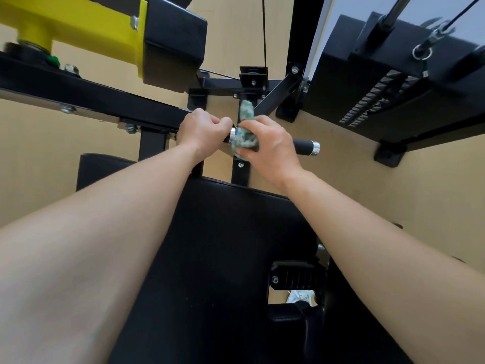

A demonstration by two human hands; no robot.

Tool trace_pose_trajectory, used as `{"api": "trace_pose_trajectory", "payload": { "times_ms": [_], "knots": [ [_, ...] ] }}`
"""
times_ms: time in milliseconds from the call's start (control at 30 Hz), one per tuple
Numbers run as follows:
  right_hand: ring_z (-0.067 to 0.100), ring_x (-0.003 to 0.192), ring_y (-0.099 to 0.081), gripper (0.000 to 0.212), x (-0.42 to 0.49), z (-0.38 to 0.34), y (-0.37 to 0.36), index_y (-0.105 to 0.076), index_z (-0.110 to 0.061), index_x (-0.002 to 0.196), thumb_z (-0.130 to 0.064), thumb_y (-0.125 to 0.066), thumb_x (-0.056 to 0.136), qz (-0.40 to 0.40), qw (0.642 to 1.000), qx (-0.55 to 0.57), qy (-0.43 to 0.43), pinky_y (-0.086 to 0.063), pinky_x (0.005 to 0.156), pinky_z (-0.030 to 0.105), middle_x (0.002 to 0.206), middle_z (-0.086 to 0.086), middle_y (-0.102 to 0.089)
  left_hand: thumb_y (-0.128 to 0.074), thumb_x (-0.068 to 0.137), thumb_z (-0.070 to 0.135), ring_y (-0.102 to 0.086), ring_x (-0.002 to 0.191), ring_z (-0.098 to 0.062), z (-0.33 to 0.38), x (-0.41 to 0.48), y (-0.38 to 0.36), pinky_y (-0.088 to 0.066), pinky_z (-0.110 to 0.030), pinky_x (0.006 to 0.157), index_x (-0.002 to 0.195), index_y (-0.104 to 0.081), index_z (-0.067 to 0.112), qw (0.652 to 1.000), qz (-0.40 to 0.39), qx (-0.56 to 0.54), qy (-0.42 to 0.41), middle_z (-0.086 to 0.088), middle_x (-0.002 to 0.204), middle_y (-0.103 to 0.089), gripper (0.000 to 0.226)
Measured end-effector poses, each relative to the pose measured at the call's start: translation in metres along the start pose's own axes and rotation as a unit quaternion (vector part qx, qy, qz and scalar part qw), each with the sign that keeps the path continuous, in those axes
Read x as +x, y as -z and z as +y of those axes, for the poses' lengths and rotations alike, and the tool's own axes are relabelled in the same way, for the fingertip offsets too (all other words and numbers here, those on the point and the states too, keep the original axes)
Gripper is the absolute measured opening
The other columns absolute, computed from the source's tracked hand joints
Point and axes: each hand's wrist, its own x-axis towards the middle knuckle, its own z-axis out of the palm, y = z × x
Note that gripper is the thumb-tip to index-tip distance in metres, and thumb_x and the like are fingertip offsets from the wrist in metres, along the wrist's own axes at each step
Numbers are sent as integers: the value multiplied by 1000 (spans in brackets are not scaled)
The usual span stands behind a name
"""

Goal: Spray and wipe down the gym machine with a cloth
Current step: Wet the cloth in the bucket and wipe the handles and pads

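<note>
The green cloth (246, 139) sits mid-frame, bunched round the black handle (304, 146), with my right grip (274, 147) curled over it and my left grip (202, 130) clenched on the handle's left end just beside. I reckon a loose hold could let the cloth slip off, or leave the bare right end unwiped.

Left forearm (118, 232) bare, in from 7 o'clock. Right forearm (367, 219) bare, in from 4 o'clock. Left hand (203, 130), right hand (273, 148) uncovered.
</note>
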Motion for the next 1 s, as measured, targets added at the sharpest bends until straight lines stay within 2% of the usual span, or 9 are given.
{"api": "trace_pose_trajectory", "payload": {
  "times_ms": [100, 267, 333, 467, 600, 700, 767, 900, 1000],
  "knots": [
    [20, 100, -61, 41, 8, -8, -4, -69, -14, 119, -22, -84, 81, -13, 1000, 21, 14, -53, 92, 41, 110, 1, -64, -48, 85, 36, -38, 51, -22, -1, 0, -1, -31, -33, 54, 46, -48, 12, 1000, 7, -5, -1, -5, 50, -44, 45],
    [17, 106, -62, 49, -5, 28, 23, -69, -28, 124, -32, -85, 79, -20, 998, -15, -55, -49, 101, 46, 116, -8, -67, -49, 87, 39, -58, 65, -32, -7, 2, -3, -47, -40, 59, 69, -70, 1, 999, 4, -31, -10, -21, 73, -68, 47],
    [16, 109, -59, 47, -14, 45, 37, -68, -33, 123, -38, -83, 79, -10, 994, -42, -98, -42, 104, 43, 115, -10, -66, -53, 92, 34, -64, 71, -31, -9, 2, -5, -50, -37, 62, 70, -71, 5, 999, 10, -37, -20, -21, 77, -69, 41],
    [18, 115, -49, 43, -23, 55, 45, -65, -34, 123, -39, -80, 83, 5, 985, -99, -141, -27, 96, 37, 121, -8, -62, -57, 92, 29, -58, 63, -23, -10, 3, -7, -45, -28, 58, 61, -66, 14, 998, 25, -46, -25, -8, 62, -61, 36],
    [20, 111, -52, 44, -9, 23, 19, -67, -23, 122, -31, -81, 82, 19, 993, -68, -90, -26, 92, 31, 119, -2, -62, -58, 88, 32, -53, 58, -20, -12, 4, -8, -45, -31, 57, 63, -69, 5, 998, 26, -52, -22, -11, 60, -60, 38],
    [25, 103, -57, 39, 4, -6, -6, -70, -17, 116, -24, -83, 79, 12, 999, -20, -37, -37, 92, 37, 110, 3, -63, -57, 84, 31, -33, 47, -16, -12, 5, -8, -29, -27, 50, 46, -50, 10, 998, 42, -51, -20, 0, 46, -38, 44],
    [26, 100, -58, 40, 6, -11, -9, -71, -16, 117, -23, -83, 79, 12, 1000, -15, -18, -42, 92, 42, 108, 4, -64, -58, 85, 29, -29, 45, -15, -11, 5, -8, -28, -27, 50, 44, -44, 14, 998, 45, -51, -19, 4, 44, -33, 46],
    [23, 108, -57, 47, -8, 18, 16, -66, -23, 129, -28, -81, 84, -4, 997, -64, -51, -41, 100, 40, 118, 1, -66, -58, 87, 34, -57, 58, -28, -13, 4, -7, -52, -40, 58, 63, -67, 0, 997, 35, -67, -22, -17, 62, -62, 42],
    [20, 116, -54, 48, -22, 44, 39, -63, -30, 131, -32, -79, 86, 6, 986, -106, -130, -32, 105, 38, 125, -3, -64, -60, 92, 29, -69, 76, -35, -12, 1, -6, -59, -44, 72, 72, -72, 1, 997, 39, -67, -28, -20, 74, -69, 36]
  ]
}}
